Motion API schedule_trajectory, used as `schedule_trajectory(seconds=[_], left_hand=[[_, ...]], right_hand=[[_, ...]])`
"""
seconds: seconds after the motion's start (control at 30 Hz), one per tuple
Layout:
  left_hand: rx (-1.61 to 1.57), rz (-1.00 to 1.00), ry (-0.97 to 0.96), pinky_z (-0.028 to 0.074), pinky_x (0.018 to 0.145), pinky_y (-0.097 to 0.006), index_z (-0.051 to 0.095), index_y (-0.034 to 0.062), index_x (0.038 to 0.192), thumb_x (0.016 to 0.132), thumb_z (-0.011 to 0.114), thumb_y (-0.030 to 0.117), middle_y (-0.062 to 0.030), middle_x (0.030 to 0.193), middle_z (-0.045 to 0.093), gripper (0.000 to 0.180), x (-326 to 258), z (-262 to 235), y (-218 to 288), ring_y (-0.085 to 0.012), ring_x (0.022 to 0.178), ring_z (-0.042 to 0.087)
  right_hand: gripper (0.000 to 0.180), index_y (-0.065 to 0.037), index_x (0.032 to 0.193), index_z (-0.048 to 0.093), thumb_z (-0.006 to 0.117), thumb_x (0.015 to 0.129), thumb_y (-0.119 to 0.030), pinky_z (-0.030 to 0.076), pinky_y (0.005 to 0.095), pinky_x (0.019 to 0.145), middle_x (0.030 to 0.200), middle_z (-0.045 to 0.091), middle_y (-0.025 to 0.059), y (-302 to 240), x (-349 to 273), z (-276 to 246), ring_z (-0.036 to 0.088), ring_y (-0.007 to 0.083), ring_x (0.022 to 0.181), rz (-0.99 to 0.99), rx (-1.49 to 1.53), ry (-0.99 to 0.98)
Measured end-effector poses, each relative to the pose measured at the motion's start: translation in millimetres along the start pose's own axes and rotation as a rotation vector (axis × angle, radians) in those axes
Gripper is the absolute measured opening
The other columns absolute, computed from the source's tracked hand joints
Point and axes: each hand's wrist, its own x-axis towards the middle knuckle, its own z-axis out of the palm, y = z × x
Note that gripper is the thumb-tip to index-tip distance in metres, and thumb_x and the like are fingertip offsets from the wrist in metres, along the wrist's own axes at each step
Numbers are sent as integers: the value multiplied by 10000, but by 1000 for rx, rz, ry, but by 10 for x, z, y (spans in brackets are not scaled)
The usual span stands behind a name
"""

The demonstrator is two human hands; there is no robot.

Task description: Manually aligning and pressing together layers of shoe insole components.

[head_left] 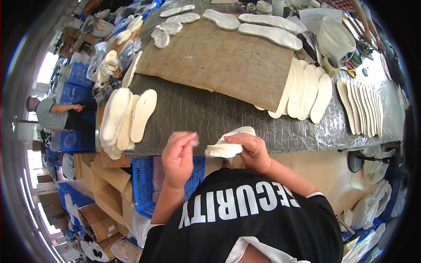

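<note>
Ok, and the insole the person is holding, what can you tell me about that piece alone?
The insole is cream white, with a fleecy, woolly side and a smoother flat side. It is foot-shaped and held roughly level at the near edge of the grey worktable. The right hand grips it from its right end. The left hand is just apart from its other end, pinching a small tuft of white fluff.

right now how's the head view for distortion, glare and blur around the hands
Head view: strong fisheye, the table edge bows and the corners go black; windows at left blow out; the left hand looks slightly soft, the right hand and fleecy insole fairly sharp.
</note>
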Motion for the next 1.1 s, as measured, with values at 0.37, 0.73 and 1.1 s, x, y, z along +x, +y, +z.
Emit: schedule_trajectory(seconds=[0.37, 0.73, 1.1], left_hand=[[-206, -268, -140, 456, 613, -198, 654, -21, 1054, 992, 547, 115, -53, 893, 653, 183, 5, 52, 63, -67, 629, 528], [11, 238, -364, 464, 776, -394, 644, 45, 942, 655, 839, 145, -61, 896, 646, 361, 120, 284, 220, -272, 839, 605], [307, 183, -552, 462, 851, -410, 610, 12, 1099, 638, 834, 327, -115, 1040, 643, 602, 215, 150, 346, -296, 940, 623]], right_hand=[[234, -47, 1042, 623, 536, 871, 88, 345, 471, 1122, 1140, 682, 126, -12, -29, 18, 611, 281, 1170, 182, 459, -39], [205, -47, 1054, 600, 573, 884, 66, 436, 389, 1018, 1183, 624, 126, -43, -50, 81, 533, 243, 1208, 382, 870, -65], [150, -88, 1006, 565, 662, 902, -135, 444, 442, 1006, 1073, 635, 110, 164, -32, 104, 569, 270, 1141, 401, 1378, 129]])
